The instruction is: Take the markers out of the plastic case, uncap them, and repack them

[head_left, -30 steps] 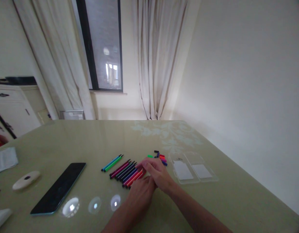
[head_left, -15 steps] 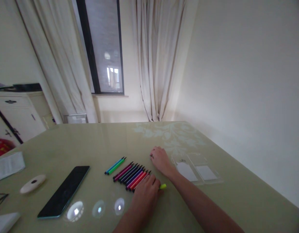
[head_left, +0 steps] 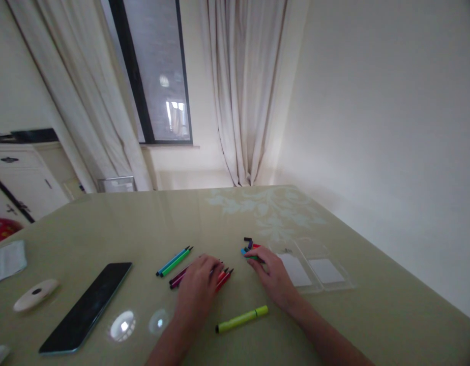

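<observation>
head view, seen from beside the table (head_left: 143,218): the left hand (head_left: 199,279) lay palm down over a row of uncapped markers (head_left: 178,277), its fingers curled and partly spread; i could not tell whether it gripped any. maroon barrels showed on one side of it, red ones with dark tips on the other. the right hand (head_left: 271,272) was half closed at a small heap of loose caps (head_left: 247,240), thumb and fingertips near each other; a green cap (head_left: 254,258) showed right at them, but whether it was pinched could not be made out. a yellow-green marker (head_left: 241,319), cap on, lay alone on the near side, between the forearms. left of the row, a blue marker (head_left: 172,261) and a green marker (head_left: 177,262) lay side by side, caps off. a clear plastic case (head_left: 310,269) with white cards lay open, just beyond the right hand's outer side. farther left: a dark-screened phone (head_left: 86,310), then a pale oval object (head_left: 35,295).
</observation>
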`<state>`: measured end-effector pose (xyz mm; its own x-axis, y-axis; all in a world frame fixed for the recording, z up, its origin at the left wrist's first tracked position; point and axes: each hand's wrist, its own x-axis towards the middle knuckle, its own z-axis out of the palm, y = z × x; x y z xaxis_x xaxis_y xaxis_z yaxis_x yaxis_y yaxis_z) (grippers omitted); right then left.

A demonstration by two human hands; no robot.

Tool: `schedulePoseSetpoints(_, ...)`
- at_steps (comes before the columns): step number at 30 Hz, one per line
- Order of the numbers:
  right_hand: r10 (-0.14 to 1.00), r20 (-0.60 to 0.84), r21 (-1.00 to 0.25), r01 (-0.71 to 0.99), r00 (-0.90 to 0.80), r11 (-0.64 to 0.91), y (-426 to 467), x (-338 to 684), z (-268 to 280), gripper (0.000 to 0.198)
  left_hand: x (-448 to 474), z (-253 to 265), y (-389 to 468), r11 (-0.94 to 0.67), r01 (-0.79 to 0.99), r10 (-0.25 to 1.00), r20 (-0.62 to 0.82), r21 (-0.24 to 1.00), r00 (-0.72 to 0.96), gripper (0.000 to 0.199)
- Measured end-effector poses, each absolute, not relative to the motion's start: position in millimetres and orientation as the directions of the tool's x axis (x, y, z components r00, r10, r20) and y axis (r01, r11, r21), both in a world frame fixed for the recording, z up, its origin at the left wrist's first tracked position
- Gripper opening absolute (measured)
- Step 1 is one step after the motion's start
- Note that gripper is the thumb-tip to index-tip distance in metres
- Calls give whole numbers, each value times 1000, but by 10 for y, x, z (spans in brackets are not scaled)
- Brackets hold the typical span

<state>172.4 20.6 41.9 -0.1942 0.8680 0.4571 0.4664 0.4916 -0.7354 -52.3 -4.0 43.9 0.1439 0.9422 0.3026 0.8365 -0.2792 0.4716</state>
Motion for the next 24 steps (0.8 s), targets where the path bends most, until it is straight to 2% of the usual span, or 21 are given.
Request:
schedulePoseSetpoints(2,874,441,-772,409,-205,486,183,1736,431,15,-852,465,97,-111,916,927,372,385,-44,29)
schedulePoseSetpoints(5,900,390,-844,315,-197,434,180,1721,461,16,-1212,418,197,45,970,925,357,238,-130,32)
schedulePoseSetpoints(9,938,295,-924,196,-184,329,188,1728,471,17,-1372,303,213,90,974,950,275,206,-146,30)
schedulePoseSetpoints(14,946,282,-947,109,-160,301,180,1747,515,16,-1414,254,245,78,976,957,261,203,-130,31)
schedulePoseSetpoints(16,944,291,-946,103,-152,308,170,1746,549,16,-1375,265,255,23,968,944,314,250,-104,31)
schedulePoseSetpoints(17,944,294,-945,104,-151,311,166,1746,565,16,-1329,274,252,-13,949,936,337,315,-99,31)
schedulePoseSetpoints(20,947,282,-952,81,-152,296,172,1748,586,16,-1085,302,200,-145,790,948,311,596,-60,30)
schedulePoseSetpoints(21,950,272,-958,55,-157,283,179,1750,583,17,-985,312,170,-192,724,961,276,662,3,30)
schedulePoseSetpoints(24,956,243,-970,-56,-164,237,199,1763,556,18,-727,352,76,-306,619,947,297,724,120,27)
